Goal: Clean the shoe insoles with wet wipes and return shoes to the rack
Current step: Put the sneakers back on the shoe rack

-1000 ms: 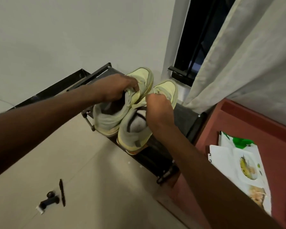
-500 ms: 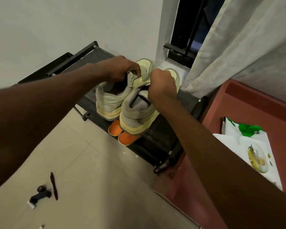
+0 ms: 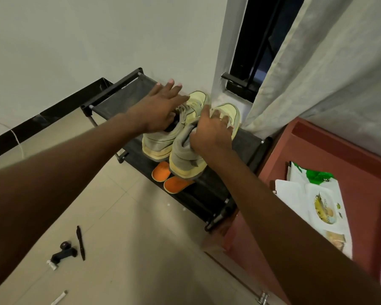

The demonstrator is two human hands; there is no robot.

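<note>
Left hand (image 3: pixel 157 111) fingers spread straight over the left shoe (image 3: pixel 163 142); right hand (image 3: pixel 211 134) fingers loosely extended, resting on the right shoe (image 3: pixel 185 159); both shoes lie on the rack (image 3: pixel 128 95), toes toward the wall.

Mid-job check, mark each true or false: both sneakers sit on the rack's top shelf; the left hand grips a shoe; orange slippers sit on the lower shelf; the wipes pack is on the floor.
1. Both sneakers sit on the rack's top shelf: true.
2. The left hand grips a shoe: false, its fingers are spread open.
3. Orange slippers sit on the lower shelf: true.
4. The wipes pack is on the floor: false, it lies on the red surface.
</note>
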